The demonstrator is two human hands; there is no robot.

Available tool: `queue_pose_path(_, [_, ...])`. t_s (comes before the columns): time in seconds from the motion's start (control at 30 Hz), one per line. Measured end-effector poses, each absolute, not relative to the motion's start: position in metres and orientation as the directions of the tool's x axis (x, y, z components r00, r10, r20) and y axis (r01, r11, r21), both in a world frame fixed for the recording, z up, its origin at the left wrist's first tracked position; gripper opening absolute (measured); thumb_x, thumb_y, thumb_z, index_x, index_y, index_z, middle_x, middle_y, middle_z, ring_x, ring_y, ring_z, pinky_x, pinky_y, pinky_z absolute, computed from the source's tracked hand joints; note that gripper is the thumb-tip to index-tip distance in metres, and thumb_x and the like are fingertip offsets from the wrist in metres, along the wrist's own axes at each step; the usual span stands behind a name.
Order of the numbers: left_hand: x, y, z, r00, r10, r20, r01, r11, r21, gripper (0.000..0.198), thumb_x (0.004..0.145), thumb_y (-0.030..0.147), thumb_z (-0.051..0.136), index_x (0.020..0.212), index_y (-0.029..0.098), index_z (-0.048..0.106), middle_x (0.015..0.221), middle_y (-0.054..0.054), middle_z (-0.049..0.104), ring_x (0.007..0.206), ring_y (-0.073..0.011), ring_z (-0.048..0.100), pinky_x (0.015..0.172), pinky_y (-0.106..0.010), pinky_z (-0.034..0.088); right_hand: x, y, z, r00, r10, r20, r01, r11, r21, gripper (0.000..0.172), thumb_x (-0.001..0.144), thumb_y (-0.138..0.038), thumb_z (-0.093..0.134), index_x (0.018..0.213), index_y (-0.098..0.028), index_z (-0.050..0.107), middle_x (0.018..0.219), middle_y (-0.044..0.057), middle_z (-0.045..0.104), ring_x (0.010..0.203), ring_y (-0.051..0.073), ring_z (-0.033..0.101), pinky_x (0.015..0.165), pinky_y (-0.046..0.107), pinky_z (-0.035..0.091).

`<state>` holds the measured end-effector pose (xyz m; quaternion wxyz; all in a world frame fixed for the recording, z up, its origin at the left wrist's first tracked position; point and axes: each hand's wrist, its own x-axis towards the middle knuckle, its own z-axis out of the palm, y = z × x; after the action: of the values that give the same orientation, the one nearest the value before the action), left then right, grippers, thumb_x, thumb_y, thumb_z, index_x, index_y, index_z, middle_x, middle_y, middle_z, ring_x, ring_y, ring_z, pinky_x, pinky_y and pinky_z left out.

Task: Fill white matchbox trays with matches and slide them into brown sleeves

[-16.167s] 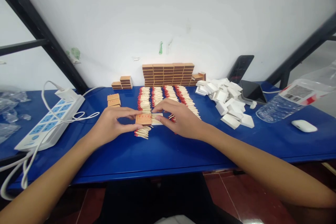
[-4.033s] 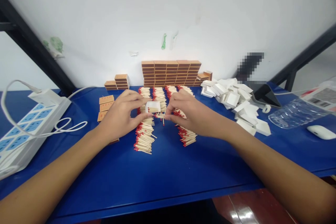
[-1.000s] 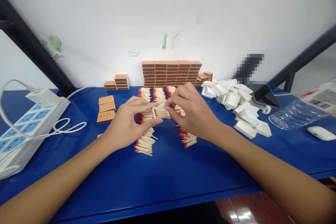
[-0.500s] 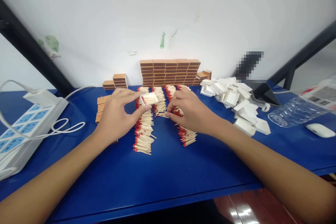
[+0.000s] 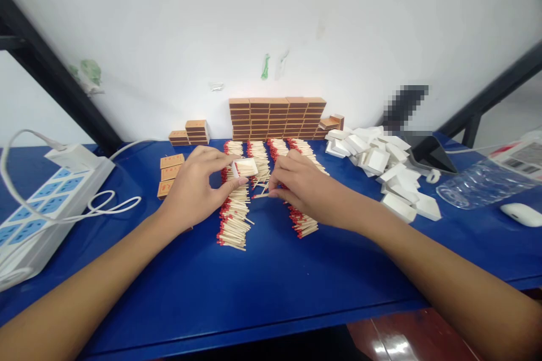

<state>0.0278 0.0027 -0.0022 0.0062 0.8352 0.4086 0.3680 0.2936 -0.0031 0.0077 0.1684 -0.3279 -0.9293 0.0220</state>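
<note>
While the head camera looks down: both hands meet over the match rows (image 5: pixel 232 211) on the table (image 5: pixel 262 282).
Left hand (image 5: pixel 192 189): closed lightly on a white tray (image 5: pixel 245 167), thumb near side, fingers on the far edge. The tray is lifted off the table and tilted, above the left row.
Right hand (image 5: pixel 302 186): fingers narrow, tips pinching a few matches (image 5: pixel 261 195) just beside the tray, between the rows.
Tray fill: cannot tell, the inside is mostly hidden.
Step, my judgement: loading a pinch of matches into the tray.
Doing it well: keep the pinch flat and parallel, red heads all one way. Bring the tray mouth low and close to the pinch so nothing drops. Hold the tray by its edges, since it looks like thin card and would crush. Take a small bunch so the neat rows are not disturbed.
Risk: strays crossing the gap between the rows; a couple lie askew there now.
Writing, flat boxes (image 5: pixel 171 172): red print on brown tops, too small to read.
Writing, stack (image 5: pixel 276 118) at the wall: none seen, only edges show.
Writing, bottle (image 5: pixel 480 183): label with dark barcode-like patches, unreadable.
Power strip (image 5: pixel 51 200), spare trays (image 5: pixel 381 161), mouse (image 5: pixel 520 214): no marks legible.
</note>
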Motion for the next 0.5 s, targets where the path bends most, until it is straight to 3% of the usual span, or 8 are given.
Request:
queue_pose_path(0.2, [0.03, 0.0, -0.005, 0.454, 0.692, 0.561, 0.641, -0.691, 0.334, 0.039, 0.094, 0.051, 0.077, 0.122, 0.024, 0.08, 0.1, -0.007, 0.079, 0.103, -0.0275, 0.064, 0.094, -0.044, 0.055, 0.294, -0.002, 0.015, -0.621, 0.593, 0.513, 0.679, 0.734, -0.027, 0.016, 0.107, -0.024, 0.056, 0.095, -0.018, 0.065, 0.098, 0.013, 0.061, 0.094, 0.027, 0.046, 0.083, 0.042, 0.04])
queue_pose_path(0.33, [0.036, -0.006, -0.003, 0.474, 0.694, 0.542, 0.561, -0.712, 0.422, 0.038, 0.092, 0.05, 0.079, 0.121, 0.025, 0.08, 0.099, -0.006, 0.079, 0.104, -0.0277, 0.066, 0.095, -0.045, 0.054, 0.287, -0.001, 0.01, -0.62, 0.578, 0.53, 0.693, 0.72, 0.025, 0.018, 0.107, -0.024, 0.055, 0.093, -0.018, 0.065, 0.097, 0.013, 0.061, 0.093, 0.027, 0.044, 0.081, 0.042, 0.037])
queue_pose_path(0.5, [0.039, -0.009, -0.001, 0.466, 0.716, 0.52, 0.51, -0.698, 0.504, 0.038, 0.091, 0.049, 0.081, 0.121, 0.027, 0.081, 0.11, -0.007, 0.081, 0.11, -0.0284, 0.067, 0.1, -0.047, 0.055, 0.281, -0.003, 0.003, -0.626, 0.57, 0.532, 0.666, 0.746, -0.016, 0.023, 0.109, -0.021, 0.048, 0.094, -0.018, 0.065, 0.098, 0.013, 0.062, 0.091, 0.026, 0.044, 0.083, 0.042, 0.038])
